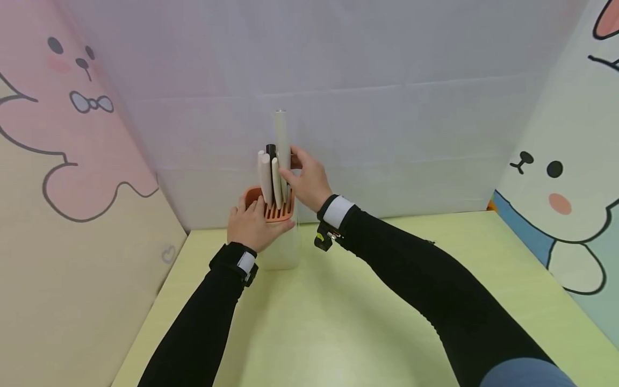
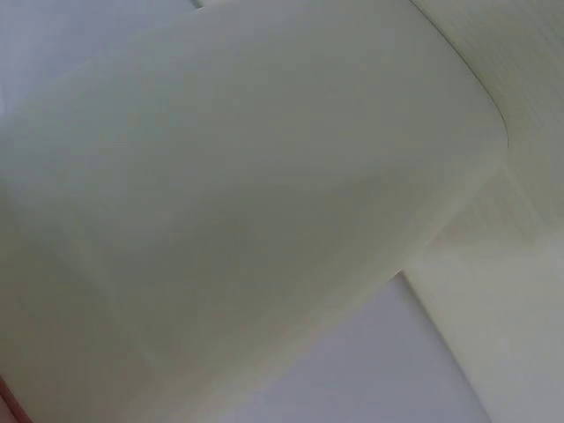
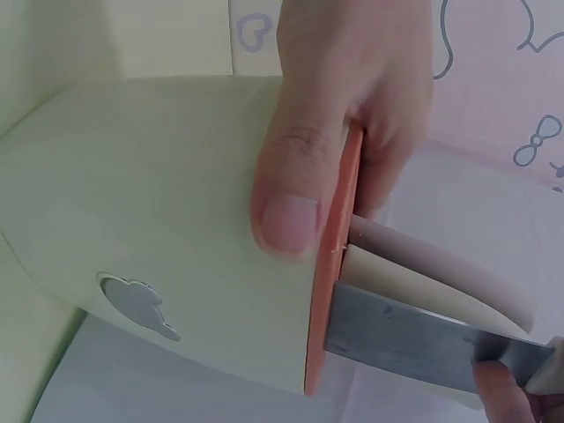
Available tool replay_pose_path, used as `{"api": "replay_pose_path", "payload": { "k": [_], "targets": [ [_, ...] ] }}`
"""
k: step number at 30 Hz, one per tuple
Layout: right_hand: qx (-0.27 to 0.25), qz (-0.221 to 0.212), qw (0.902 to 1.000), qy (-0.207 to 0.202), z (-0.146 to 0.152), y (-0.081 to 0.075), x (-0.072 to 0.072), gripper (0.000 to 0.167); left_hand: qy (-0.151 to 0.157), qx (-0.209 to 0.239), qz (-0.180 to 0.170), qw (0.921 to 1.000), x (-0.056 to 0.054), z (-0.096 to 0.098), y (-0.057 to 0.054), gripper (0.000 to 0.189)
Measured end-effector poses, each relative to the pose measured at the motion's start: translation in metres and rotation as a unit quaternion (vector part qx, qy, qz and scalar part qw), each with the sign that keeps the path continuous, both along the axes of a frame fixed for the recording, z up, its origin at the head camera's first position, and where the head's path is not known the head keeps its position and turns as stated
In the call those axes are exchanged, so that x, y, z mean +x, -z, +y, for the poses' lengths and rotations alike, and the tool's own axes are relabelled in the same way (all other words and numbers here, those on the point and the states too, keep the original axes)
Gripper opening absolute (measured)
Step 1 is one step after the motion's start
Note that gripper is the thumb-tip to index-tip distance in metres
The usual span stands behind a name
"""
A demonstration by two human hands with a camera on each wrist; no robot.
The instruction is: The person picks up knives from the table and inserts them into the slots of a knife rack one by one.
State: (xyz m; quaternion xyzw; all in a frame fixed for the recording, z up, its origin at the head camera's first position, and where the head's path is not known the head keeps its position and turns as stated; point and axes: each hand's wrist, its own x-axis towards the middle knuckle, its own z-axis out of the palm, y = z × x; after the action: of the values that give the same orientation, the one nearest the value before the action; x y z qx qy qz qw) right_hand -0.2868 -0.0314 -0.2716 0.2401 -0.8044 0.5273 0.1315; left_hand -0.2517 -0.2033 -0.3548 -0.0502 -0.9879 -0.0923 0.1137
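Note:
A pale knife block (image 1: 280, 250) with an orange slotted top (image 1: 279, 215) stands upright near the back wall. My left hand (image 1: 251, 223) grips its upper end, the thumb (image 3: 295, 198) along the pale side and the fingers by the orange rim. My right hand (image 1: 309, 180) pinches a knife (image 1: 281, 131) with a long, light handle pointing up. In the right wrist view the wide metal blade (image 3: 397, 335) is partly out of the slot, fingertips (image 3: 502, 388) against it near the handle. Other light handles (image 1: 266, 174) and a black handle (image 1: 271, 150) stand beside it.
The pale yellow-green table (image 1: 309, 333) meets a whitish back wall (image 1: 362, 134). Cartoon-printed panels stand at the left (image 1: 96, 177) and right (image 1: 556, 215). The block's wall (image 2: 247, 194) fills most of the left wrist view.

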Motion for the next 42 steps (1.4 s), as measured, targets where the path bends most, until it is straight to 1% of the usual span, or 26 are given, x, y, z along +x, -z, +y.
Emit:
{"api": "replay_pose_path", "payload": {
  "k": [8,12,18,26,29,35,42],
  "targets": [
    [-0.004,0.002,1.0000,-0.005,0.001,0.012,-0.003,0.054,0.002,0.001,0.019,0.9998,-0.001,0.001,0.003,0.106],
    [-0.003,0.001,1.0000,-0.007,0.002,0.018,-0.004,0.054,0.000,-0.004,0.018,0.9998,-0.001,0.002,0.001,0.107],
    [0.016,-0.012,0.9998,0.004,0.003,0.029,-0.007,0.052,-0.001,-0.005,0.016,0.9999,0.001,0.004,-0.001,0.106],
    [0.031,-0.027,0.9992,0.001,0.002,0.041,-0.005,0.052,0.003,0.001,0.038,0.9993,0.000,0.001,0.002,0.104],
    [0.029,-0.032,0.9991,0.003,0.001,0.045,-0.005,0.052,0.005,0.000,0.044,0.9990,0.000,0.001,0.002,0.104],
    [0.024,-0.032,0.9992,0.001,0.002,0.053,-0.005,0.051,0.003,-0.006,0.040,0.9992,0.002,0.003,-0.002,0.103],
    [0.035,-0.023,0.9991,0.003,0.001,0.062,-0.007,0.052,0.000,-0.007,0.044,0.9990,0.003,0.002,-0.003,0.104]
  ]
}}
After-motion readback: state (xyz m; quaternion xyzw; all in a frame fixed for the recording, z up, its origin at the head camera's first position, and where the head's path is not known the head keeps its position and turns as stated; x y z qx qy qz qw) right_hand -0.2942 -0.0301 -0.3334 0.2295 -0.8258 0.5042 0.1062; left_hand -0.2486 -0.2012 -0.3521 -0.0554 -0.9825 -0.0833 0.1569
